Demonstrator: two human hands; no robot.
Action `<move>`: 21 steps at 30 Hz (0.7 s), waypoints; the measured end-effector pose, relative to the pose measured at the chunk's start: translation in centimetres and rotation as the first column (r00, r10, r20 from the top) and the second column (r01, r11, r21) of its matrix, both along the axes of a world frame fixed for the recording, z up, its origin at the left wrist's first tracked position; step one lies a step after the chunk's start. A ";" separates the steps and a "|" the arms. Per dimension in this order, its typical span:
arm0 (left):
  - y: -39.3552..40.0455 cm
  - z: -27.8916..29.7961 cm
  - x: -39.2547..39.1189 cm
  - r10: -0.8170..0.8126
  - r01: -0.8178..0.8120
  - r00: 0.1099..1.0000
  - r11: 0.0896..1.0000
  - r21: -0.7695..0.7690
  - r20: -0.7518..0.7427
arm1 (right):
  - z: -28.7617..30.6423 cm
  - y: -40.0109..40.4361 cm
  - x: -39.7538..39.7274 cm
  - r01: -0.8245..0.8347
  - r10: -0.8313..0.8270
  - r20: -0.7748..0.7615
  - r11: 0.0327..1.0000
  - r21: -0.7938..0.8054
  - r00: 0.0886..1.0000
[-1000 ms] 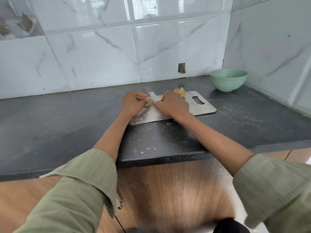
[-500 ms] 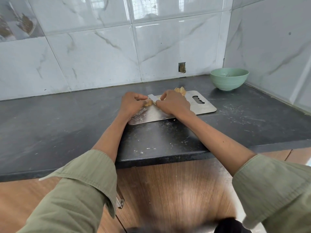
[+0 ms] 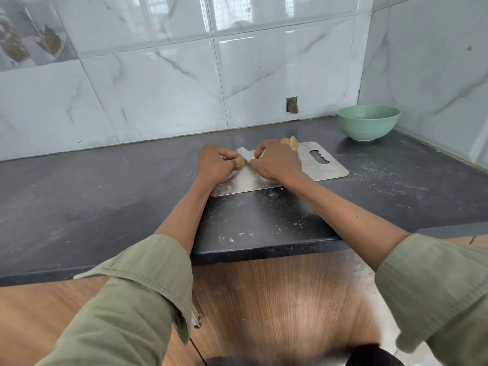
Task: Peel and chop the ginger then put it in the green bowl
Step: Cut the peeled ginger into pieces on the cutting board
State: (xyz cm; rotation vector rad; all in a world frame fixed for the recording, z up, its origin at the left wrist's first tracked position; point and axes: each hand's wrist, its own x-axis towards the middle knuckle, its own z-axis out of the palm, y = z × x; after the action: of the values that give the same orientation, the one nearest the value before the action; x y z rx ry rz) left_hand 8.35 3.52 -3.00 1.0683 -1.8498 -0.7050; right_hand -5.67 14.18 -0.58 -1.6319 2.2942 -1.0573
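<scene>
Both bare forearms reach forward out of rolled olive-green sleeves [image 3: 137, 281] and come close together. The left hand [image 3: 215, 163] has its fingers curled, the thumb pinching. The right hand [image 3: 277, 162] lies knuckles-up, its fingers curled in a grip.

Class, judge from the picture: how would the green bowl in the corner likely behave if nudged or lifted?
The green bowl sits upright on a narrow foot, so a low push would probably slide it on the dark counter. It looks nearly empty, so probably light. Whether it is breakable cannot be told.
</scene>
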 end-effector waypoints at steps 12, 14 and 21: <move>-1.3 -0.5 -0.5 0.076 -0.074 0.995 0.997 -0.032 0.058 | -0.5 -0.4 0.8 -0.001 0.001 0.022 1.000 -0.009 1.000; -1.4 -0.6 -0.5 0.082 -0.080 0.995 0.996 -0.038 0.053 | -0.5 -0.4 0.9 -0.006 0.006 0.038 1.000 -0.010 0.999; -1.7 -0.6 -0.1 0.025 -0.025 0.999 1.000 -0.011 0.025 | -0.5 -0.1 0.8 -0.008 0.009 0.062 1.000 -0.007 0.998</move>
State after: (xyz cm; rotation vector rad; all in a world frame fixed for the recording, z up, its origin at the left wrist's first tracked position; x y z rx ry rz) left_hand 8.24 1.78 -3.65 1.0960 -1.8563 -0.6699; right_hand -4.88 14.04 -1.08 -1.5861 2.2450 -1.0990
